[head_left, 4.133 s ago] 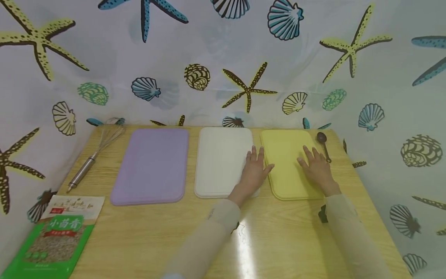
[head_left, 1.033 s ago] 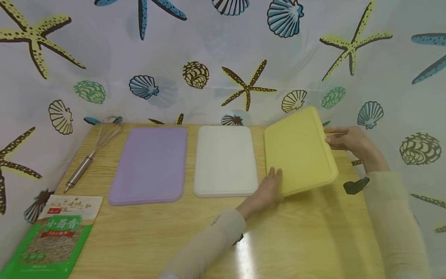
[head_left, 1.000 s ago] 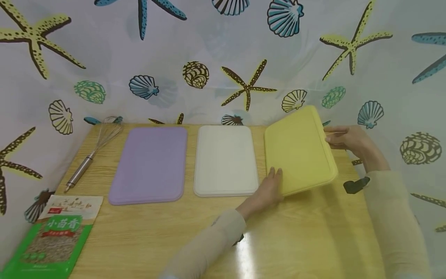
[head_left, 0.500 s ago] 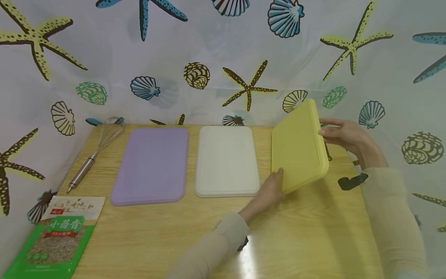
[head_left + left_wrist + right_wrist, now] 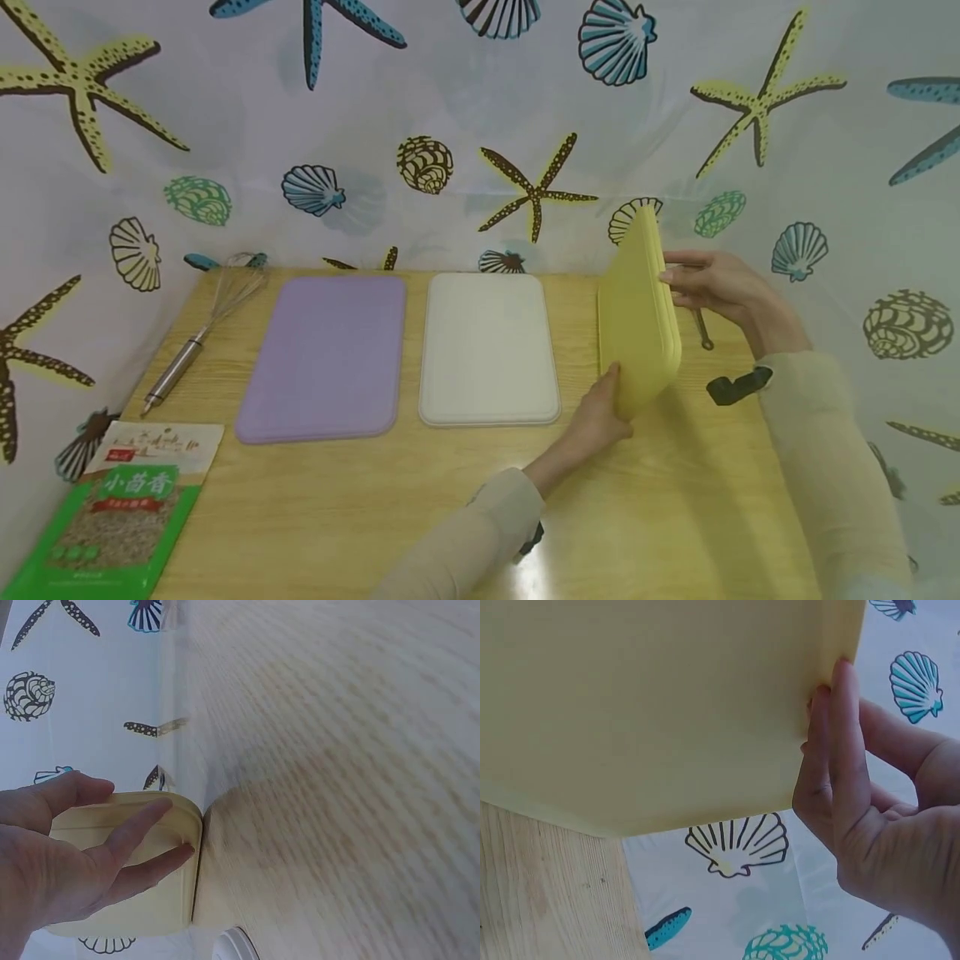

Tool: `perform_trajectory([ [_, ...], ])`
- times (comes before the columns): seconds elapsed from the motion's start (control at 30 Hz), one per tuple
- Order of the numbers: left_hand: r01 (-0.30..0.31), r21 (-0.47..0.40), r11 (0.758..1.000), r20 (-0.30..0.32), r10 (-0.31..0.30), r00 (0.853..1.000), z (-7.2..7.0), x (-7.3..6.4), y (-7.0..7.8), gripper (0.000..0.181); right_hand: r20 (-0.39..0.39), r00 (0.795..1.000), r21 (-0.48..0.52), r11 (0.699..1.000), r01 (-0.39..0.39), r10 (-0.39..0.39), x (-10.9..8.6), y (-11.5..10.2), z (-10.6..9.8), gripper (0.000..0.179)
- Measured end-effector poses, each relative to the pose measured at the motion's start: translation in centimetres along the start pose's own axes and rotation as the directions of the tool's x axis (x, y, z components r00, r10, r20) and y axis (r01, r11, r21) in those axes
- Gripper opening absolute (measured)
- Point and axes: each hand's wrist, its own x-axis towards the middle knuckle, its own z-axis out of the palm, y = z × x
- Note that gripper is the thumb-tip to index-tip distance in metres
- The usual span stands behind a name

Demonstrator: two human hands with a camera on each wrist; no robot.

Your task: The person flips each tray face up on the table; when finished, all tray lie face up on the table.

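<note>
Yellow board (image 5: 636, 325) was tilted steeply, raised edge pinched by right hand (image 5: 726, 287), near end pinched by left hand (image 5: 597, 417)

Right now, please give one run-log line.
right hand: grips raised edge | left hand: holds near edge | yellow board: tilted up | white board, purple board: flat

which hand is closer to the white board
Left: the left hand is just right of the white board; the right hand is farther right, at the raised edge of the yellow board.
</note>
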Motion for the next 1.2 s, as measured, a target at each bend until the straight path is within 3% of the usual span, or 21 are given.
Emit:
perform_trajectory([
  [0.27, 0.052, -0.142, 0.989, -0.021, -0.055, 0.998, -0.7, -0.4, 1.2, 0.096, 0.02, 1.0, -0.042, 0.999, -0.005, 0.006, 1.1, -1.0, 2.1, 0.06],
  [0.57, 0.107, -0.363, 0.925, -0.016, -0.122, 0.992, -4.2, -1.3, 4.2, 0.091, 0.048, 0.999, -0.149, 0.989, -0.003, 0.01, 2.4, -2.2, 5.2, 0.056],
  [0.77, 0.08, -0.448, 0.891, -0.016, -0.097, 0.995, -5.9, -1.9, 5.3, 0.097, 0.045, 0.999, -0.191, 0.981, -0.013, 0.022, 2.6, -2.7, 6.3, 0.051],
  [0.97, 0.046, -0.492, 0.869, -0.026, -0.067, 0.997, -6.7, -2.4, 5.3, 0.098, 0.053, 0.998, -0.2, 0.98, -0.012, 0.024, 2.8, -2.9, 7.1, 0.048],
  [1.07, 0.062, -0.517, 0.854, -0.018, -0.083, 0.996, -7.1, -2.7, 5.2, 0.096, 0.063, 0.998, -0.204, 0.979, -0.018, 0.032, 3.0, -2.9, 7.5, 0.048],
  [1.2, 0.05, -0.584, 0.81, -0.01, -0.069, 0.998, -7.8, -3.0, 5.2, 0.088, 0.055, 0.998, -0.221, 0.975, -0.013, 0.026, 3.3, -2.9, 8.1, 0.045],
])
